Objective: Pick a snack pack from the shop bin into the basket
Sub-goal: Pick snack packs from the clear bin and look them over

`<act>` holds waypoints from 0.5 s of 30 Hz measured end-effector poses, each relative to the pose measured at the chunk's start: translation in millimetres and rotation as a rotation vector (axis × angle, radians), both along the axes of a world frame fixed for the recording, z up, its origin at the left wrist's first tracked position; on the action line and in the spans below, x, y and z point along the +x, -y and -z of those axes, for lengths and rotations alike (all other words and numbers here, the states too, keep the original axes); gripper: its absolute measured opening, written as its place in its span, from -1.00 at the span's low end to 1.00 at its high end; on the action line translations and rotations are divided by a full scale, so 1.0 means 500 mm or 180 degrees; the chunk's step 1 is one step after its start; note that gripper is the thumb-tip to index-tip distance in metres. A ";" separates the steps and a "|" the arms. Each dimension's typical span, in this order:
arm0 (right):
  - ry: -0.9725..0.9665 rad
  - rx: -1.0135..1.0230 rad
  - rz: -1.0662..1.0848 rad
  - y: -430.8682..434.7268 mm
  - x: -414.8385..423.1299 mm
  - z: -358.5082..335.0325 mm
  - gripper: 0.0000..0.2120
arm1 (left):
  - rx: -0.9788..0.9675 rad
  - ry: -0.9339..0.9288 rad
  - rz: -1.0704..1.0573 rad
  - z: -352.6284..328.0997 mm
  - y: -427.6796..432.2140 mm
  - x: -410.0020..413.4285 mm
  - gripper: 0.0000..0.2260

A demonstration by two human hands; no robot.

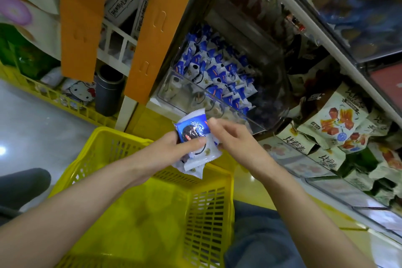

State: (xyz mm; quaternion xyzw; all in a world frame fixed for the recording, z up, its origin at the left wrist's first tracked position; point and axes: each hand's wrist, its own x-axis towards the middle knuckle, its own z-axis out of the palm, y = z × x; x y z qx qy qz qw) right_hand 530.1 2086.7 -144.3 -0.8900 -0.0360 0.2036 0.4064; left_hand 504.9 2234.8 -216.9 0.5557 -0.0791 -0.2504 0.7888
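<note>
Now, head view: looking down along two bare forearms over a yellow basket [208, 213].
Left hand [174, 150]: fingers curled round a small stack of wrappers, thumb pressed across the top snack pack [191, 129].
Right hand [232, 139]: fingers bent, thumb and fingertips pinching that pack's right edge.
Snack pack: blue and white, held in the air above the basket's far rim, just in front of the shop bin [217, 102].
Shop bin: clear-walled, on the shelf, filled with similar packs.
Neighbouring shelf: green-and-white bags [335, 122].

Shop: stocked snack shelves [339, 124], basket [152, 213].
</note>
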 end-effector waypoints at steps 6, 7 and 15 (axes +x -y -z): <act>0.0208 0.0218 -0.0175 -0.003 0.011 -0.018 -0.91 | 0.0104 0.0102 -0.0253 0.005 0.001 0.004 -0.77; 0.0313 0.0275 -0.0062 -0.004 0.016 -0.027 -0.91 | 0.0089 -0.0026 -0.0418 0.007 -0.001 0.006 -0.71; 0.1157 0.0334 0.1305 -0.035 0.164 -0.056 -0.73 | 0.0303 -0.0785 -0.1510 0.027 -0.009 0.030 -0.82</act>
